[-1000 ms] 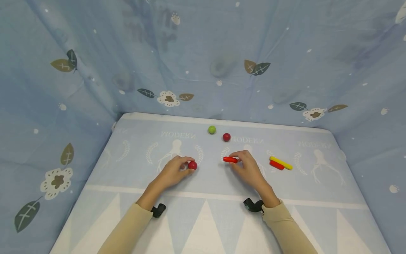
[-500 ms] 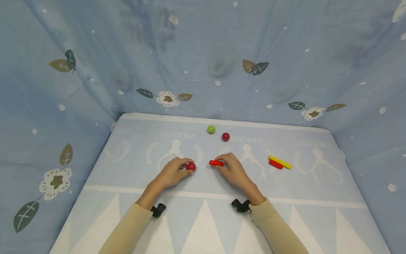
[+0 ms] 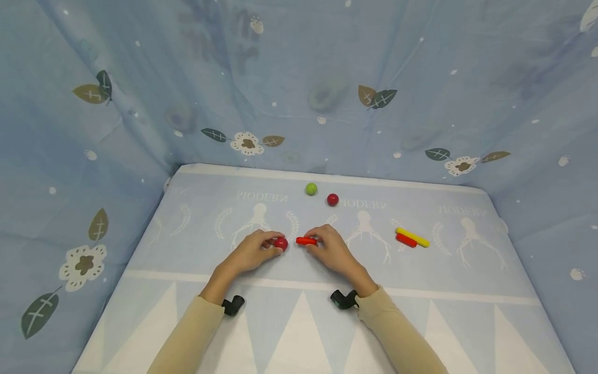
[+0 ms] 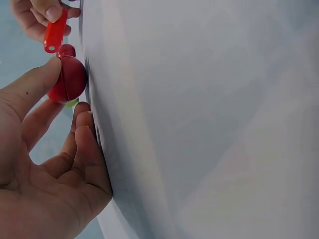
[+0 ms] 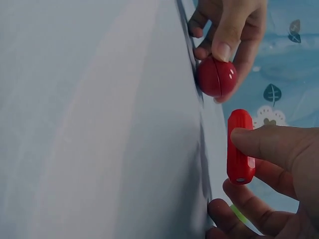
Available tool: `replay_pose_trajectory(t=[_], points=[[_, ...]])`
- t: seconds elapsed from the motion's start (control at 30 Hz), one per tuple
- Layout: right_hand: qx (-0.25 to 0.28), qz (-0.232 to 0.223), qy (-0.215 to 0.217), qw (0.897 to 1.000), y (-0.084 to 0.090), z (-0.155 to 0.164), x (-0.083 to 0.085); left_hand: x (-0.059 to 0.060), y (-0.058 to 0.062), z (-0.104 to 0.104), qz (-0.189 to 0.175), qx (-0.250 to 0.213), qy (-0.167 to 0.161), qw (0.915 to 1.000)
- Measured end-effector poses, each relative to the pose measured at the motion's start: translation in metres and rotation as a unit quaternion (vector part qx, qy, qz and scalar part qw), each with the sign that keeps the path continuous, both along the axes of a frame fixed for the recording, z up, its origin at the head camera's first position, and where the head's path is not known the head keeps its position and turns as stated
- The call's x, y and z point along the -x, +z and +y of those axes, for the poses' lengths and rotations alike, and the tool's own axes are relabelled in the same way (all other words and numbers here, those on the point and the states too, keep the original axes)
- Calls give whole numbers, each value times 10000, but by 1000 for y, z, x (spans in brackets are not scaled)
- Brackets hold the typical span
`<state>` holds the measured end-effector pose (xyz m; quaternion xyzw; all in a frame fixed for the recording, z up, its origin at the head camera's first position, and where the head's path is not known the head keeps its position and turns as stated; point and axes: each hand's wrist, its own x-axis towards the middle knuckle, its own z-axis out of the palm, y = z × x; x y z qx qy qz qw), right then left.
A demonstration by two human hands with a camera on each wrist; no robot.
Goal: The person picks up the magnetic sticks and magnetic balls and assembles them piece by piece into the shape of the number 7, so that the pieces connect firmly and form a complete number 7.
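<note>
Blue printed cloth (image 3: 299,78) is hung on three sides, and a pale blue mat (image 3: 187,311) with white antler motifs is spread over the work surface. At the left of centre, the left hand (image 3: 252,252) is rested on the mat, and a red ball (image 3: 281,243) is pinched between its thumb and curled fingertips; in the left wrist view the ball (image 4: 68,79) is seen pressed against the mat under the thumb. Just to the right, with a small gap left between, a short red stick (image 3: 306,240) is gripped by the right hand (image 3: 329,252), its thumb laid along the stick's side and one rounded end aimed at the ball. Both pieces are judged to be hard, glossy, light plastic: stiff, not fragile, and somewhat slippery. The ball is likely to roll if released, so it is best held across its widest part; the stick is best taken at mid-length, with the ends left free. Farther away, near the mat's back edge, a green ball (image 3: 311,188) and a second red ball (image 3: 333,199) are set close together, and well to the right a yellow stick (image 3: 413,237) is laid touching another red stick (image 3: 406,240).
</note>
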<state>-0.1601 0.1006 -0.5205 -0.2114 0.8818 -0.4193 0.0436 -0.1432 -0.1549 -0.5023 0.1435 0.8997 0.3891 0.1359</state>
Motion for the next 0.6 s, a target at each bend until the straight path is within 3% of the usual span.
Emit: replay_pose_trajectory(t=[0.6], points=[[-498,185,204,9984,-1,-17,-3,0,2,0,41,-90,-65,9999]])
